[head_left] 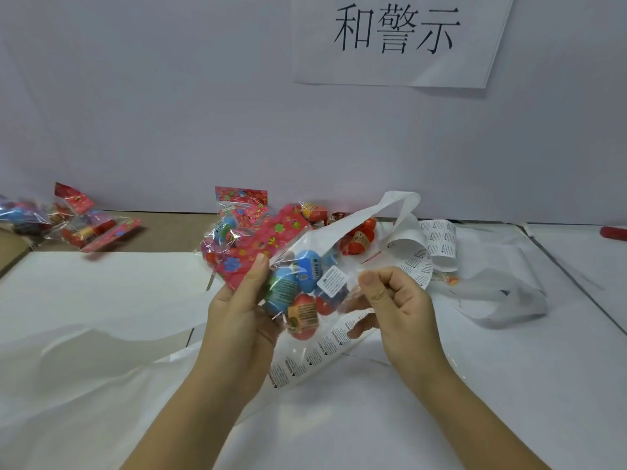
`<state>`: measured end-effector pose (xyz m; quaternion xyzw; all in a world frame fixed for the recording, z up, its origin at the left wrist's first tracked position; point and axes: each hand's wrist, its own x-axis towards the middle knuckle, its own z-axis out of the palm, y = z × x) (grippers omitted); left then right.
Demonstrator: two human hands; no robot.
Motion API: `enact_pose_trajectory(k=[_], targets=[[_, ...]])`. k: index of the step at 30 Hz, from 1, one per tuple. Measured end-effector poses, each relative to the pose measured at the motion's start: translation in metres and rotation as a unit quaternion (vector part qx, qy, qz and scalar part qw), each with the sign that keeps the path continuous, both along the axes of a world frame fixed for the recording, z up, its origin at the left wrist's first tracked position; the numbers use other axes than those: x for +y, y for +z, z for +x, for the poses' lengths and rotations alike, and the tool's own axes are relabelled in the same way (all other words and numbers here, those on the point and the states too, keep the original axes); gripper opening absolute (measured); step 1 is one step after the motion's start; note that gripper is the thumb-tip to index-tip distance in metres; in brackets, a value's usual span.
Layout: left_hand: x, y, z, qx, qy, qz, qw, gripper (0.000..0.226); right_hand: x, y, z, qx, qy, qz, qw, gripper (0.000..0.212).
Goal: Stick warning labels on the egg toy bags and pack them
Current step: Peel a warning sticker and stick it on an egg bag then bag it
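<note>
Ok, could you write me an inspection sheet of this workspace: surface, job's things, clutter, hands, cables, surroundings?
Surface: white table, brown board at far left.
Job's things: egg toy bag held up, one warning label on it; label strips beneath and behind; other bags at back.
Clutter: loose backing paper at right; red object at right edge.
Hands: left hand grips the bag's red header; right hand pinches its clear edge.
Cables: nothing seen.
Surroundings: white wall with a paper sign.
</note>
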<state>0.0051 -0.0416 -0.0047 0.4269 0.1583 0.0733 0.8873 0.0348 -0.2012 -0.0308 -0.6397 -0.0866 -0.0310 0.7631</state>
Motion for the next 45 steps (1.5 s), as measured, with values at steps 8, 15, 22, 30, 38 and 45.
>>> enact_pose_trajectory(k=[8,15,22,30,38,45], targets=[[-0.020,-0.007,-0.007,0.021,-0.097,-0.018,0.995,0.062,-0.010,-0.007,-0.006,-0.398,-0.196,-0.198,0.874,0.012],[-0.020,-0.012,-0.012,-0.009,-0.212,-0.075,0.974,0.038,0.003,-0.008,-0.017,-0.563,0.001,-0.298,0.771,0.022],[-0.012,-0.013,-0.003,-0.016,-0.086,0.008,0.996,0.060,-0.007,0.009,-0.004,-0.149,-0.125,-0.114,0.974,0.024],[-0.006,-0.008,-0.001,-0.038,-0.083,0.032,0.995,0.065,-0.023,0.007,0.013,-0.010,0.144,-0.214,0.966,0.029],[-0.005,-0.010,0.001,-0.057,-0.080,0.024,0.995,0.046,-0.019,0.004,0.011,-0.044,0.071,-0.181,0.980,0.026],[-0.004,-0.010,0.001,-0.081,-0.077,0.074,0.991,0.049,-0.010,0.002,0.007,0.047,0.123,-0.049,0.990,0.043]])
